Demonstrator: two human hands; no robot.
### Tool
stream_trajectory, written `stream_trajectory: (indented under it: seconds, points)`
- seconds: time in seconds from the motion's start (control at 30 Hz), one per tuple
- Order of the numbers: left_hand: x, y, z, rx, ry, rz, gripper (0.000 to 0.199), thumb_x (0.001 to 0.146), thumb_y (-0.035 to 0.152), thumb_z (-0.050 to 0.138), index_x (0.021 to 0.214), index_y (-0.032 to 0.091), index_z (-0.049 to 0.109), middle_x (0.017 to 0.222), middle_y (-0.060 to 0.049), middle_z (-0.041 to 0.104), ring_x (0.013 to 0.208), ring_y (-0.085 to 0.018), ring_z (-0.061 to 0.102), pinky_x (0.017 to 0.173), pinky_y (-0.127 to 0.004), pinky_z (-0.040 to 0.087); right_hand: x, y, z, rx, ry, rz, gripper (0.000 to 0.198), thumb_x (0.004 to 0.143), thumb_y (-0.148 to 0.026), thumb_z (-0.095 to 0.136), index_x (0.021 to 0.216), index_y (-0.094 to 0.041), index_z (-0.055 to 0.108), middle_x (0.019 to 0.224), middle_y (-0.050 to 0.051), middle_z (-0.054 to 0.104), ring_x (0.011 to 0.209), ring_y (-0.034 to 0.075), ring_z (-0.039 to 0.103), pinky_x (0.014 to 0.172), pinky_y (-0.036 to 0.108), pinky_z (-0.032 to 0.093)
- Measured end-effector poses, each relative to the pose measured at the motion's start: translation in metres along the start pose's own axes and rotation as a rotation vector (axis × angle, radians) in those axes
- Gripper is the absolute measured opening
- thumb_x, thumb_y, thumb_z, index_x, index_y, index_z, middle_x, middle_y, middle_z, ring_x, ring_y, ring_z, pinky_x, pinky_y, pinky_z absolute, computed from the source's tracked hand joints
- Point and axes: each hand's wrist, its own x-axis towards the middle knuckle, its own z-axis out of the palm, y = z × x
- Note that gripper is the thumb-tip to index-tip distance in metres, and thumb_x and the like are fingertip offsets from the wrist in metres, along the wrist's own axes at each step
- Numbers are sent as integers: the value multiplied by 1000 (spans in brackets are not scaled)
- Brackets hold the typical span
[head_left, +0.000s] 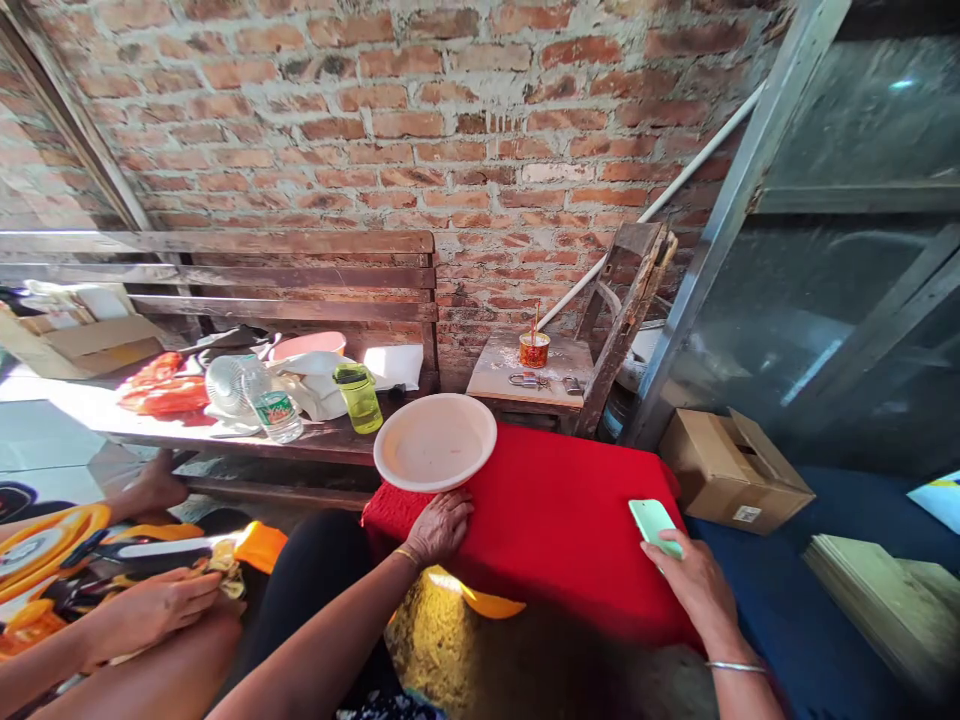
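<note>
My left hand (441,525) rests on the red cloth (562,510) that covers a low table. Its fingers lie loosely on the cloth, just below the near rim of a white plastic basin (435,440), and nothing shows in them. The basin stands upright at the table's left end, with a few small specks inside. At the table's right side, my right hand (694,580) is closed around the lower part of a mint-green phone (655,525). The phone is tilted over the cloth; the fingers beneath it are partly hidden.
A wooden bench (330,430) holds a green bottle (359,398), a clear water bottle (277,412) and bags. Behind the table, a chair (517,370) bears a red tin (534,349) and padlocks. A cardboard box (731,470) stands right. Another person's hand (161,610) is at lower left.
</note>
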Motion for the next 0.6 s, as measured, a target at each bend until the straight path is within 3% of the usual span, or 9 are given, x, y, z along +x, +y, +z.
stream_trajectory:
  seconds: [0.2, 0.27, 0.33, 0.5, 0.6]
  points:
    - [1, -1, 4, 8, -19, -11, 32, 92, 13, 48, 114, 20, 71, 125, -11, 70, 122, -25, 63, 110, -43, 48, 0, 44, -50, -164, 25, 252, 67, 87, -69, 37, 124, -23, 69, 102, 18, 64, 85, 35, 68, 72, 46, 52]
    - [1, 0, 4, 4, -19, -13, 32, 92, 13, 49, 114, 19, 71, 125, -11, 71, 122, -25, 63, 110, -43, 48, -2, 44, -53, -131, 57, 236, 68, 85, -71, 39, 121, -23, 70, 101, 17, 64, 83, 33, 67, 73, 46, 53]
    - [1, 0, 4, 1, -17, -15, 32, 92, 12, 49, 113, 19, 71, 124, -11, 71, 121, -25, 63, 110, -43, 48, -9, 29, -41, -55, 81, 127, 62, 81, -70, 45, 113, -24, 72, 97, 13, 64, 83, 30, 66, 78, 44, 54]
    - [1, 0, 4, 16, -17, -12, 31, 92, 11, 49, 113, 19, 71, 125, -12, 71, 122, -25, 63, 110, -43, 47, -37, -37, 20, 147, 9, -318, 39, 74, -56, 59, 96, -26, 72, 97, 6, 63, 89, 25, 66, 83, 36, 53]
    - [1, -1, 4, 26, -26, -13, 31, 91, 12, 50, 113, 19, 71, 126, -11, 70, 121, -25, 64, 110, -42, 48, -42, -53, 35, 144, -38, -430, 33, 75, -50, 59, 94, -26, 72, 95, 5, 63, 88, 24, 67, 83, 35, 52]
